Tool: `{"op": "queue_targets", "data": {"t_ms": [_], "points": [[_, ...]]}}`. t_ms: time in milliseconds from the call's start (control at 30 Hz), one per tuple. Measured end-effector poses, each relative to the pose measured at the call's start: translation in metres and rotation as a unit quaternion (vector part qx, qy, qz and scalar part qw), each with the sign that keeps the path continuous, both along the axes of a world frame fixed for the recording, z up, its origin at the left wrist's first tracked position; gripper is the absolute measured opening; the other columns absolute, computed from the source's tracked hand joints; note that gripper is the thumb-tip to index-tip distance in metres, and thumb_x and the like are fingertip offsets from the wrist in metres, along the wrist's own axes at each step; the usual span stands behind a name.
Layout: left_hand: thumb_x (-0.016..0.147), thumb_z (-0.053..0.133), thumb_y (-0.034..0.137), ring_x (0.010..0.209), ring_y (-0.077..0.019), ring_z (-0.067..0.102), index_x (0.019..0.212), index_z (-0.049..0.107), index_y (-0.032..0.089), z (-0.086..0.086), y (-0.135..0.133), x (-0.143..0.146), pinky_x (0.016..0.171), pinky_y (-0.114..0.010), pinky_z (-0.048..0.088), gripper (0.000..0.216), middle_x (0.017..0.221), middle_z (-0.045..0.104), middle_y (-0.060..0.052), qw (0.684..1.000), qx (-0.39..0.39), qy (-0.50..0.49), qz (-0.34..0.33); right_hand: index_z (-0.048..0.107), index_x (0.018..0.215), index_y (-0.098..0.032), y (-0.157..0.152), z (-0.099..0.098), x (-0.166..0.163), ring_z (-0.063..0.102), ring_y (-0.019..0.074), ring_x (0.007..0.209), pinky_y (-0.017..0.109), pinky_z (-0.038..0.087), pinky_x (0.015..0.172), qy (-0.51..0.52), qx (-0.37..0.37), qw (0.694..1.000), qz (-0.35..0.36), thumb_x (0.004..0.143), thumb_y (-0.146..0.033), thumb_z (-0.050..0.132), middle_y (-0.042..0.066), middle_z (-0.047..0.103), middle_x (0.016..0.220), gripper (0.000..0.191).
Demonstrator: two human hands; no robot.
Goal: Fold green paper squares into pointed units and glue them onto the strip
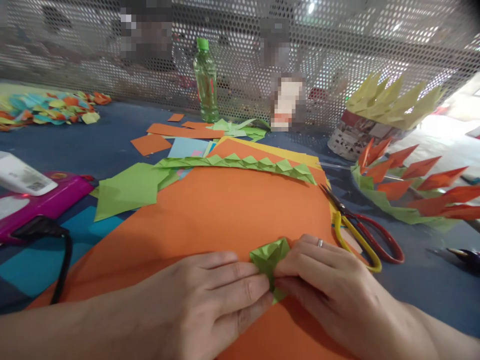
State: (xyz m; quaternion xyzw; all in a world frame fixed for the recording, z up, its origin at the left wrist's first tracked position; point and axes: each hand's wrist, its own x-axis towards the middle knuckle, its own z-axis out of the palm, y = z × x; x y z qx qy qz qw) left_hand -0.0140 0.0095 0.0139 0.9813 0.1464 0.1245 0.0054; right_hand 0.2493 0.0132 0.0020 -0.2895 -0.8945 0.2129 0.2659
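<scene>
A small square of folded green paper (269, 254) lies on the orange paper sheet (247, 205), near the front. My right hand (330, 290), wearing a ring, pinches the right side of the green paper between thumb and fingers. From the left, my left hand (221, 295) lies flat with its fingers stretched out, fingertips pressing on the paper's left and lower part. The fingers partly hide the folds. Beyond both hands, a strip of interlocked folded green paper (240, 162) runs across the far part of the orange sheet.
Scissors (356, 225) with red and yellow handles lie right of the sheet. Behind them are an orange-pointed paper ring (407, 200) and a yellow paper crown (393, 107). Green squares (129, 192), a magenta power strip (56, 200) and a bottle (206, 85) stand around. Perforated metal panel (240, 65) behind.
</scene>
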Motion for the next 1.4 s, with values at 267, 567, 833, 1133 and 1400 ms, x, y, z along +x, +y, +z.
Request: {"op": "queue_targets", "data": {"t_ms": [267, 567, 833, 1133, 1400], "points": [[0.107, 0.045, 0.038, 0.124, -0.0215, 0.064, 0.136, 0.059, 0.010, -0.002, 0.000, -0.003, 0.116, -0.030, 0.039, 0.043, 0.140, 0.065, -0.009, 0.999, 0.030, -0.021, 0.012, 0.065, 0.112, -0.015, 0.007, 0.003, 0.004, 0.060, 0.0152, 0.089, 0.028, 0.050, 0.084, -0.010, -0.053, 0.997, 0.050, 0.099, -0.008, 0.054, 0.006, 0.067, 0.097, 0.019], [0.110, 0.038, 0.030, 0.125, -0.0155, 0.060, 0.135, 0.059, 0.012, 0.001, 0.000, -0.002, 0.125, -0.024, 0.014, 0.037, 0.138, 0.068, -0.001, 0.999, 0.019, -0.032, -0.010, 0.065, 0.099, -0.014, 0.015, 0.014, 0.007, 0.057, 0.0151, 0.087, 0.029, 0.049, 0.081, -0.041, -0.055, 0.992, 0.104, 0.102, -0.008, 0.048, 0.006, 0.066, 0.094, 0.018], [0.113, 0.036, 0.038, 0.134, -0.0167, 0.051, 0.144, 0.054, 0.011, -0.008, -0.003, -0.008, 0.127, -0.025, 0.002, 0.045, 0.145, 0.061, -0.002, 1.000, 0.002, -0.004, -0.014, 0.065, 0.098, -0.014, 0.021, 0.016, 0.012, 0.059, 0.0167, 0.089, 0.031, 0.050, 0.083, -0.044, -0.038, 0.989, 0.136, 0.094, -0.001, 0.053, 0.006, 0.066, 0.097, 0.018], [0.112, 0.036, 0.036, 0.139, -0.0224, 0.048, 0.155, 0.043, 0.015, -0.013, -0.002, -0.009, 0.127, -0.036, 0.021, 0.048, 0.149, 0.057, -0.003, 1.000, -0.003, 0.004, -0.014, 0.065, 0.093, -0.015, 0.022, 0.017, 0.013, 0.061, 0.0170, 0.090, 0.031, 0.051, 0.083, -0.053, -0.017, 0.988, 0.147, 0.086, 0.002, 0.058, 0.006, 0.066, 0.098, 0.020], [0.110, 0.039, 0.027, 0.132, -0.0225, 0.057, 0.147, 0.051, 0.013, -0.007, 0.001, -0.001, 0.121, -0.035, 0.035, 0.042, 0.143, 0.063, -0.005, 1.000, -0.007, 0.023, -0.019, 0.067, 0.091, -0.016, 0.020, 0.017, 0.013, 0.060, 0.0179, 0.088, 0.032, 0.050, 0.081, -0.093, 0.050, 0.983, 0.148, 0.081, 0.000, 0.063, 0.005, 0.067, 0.097, 0.020]]}}
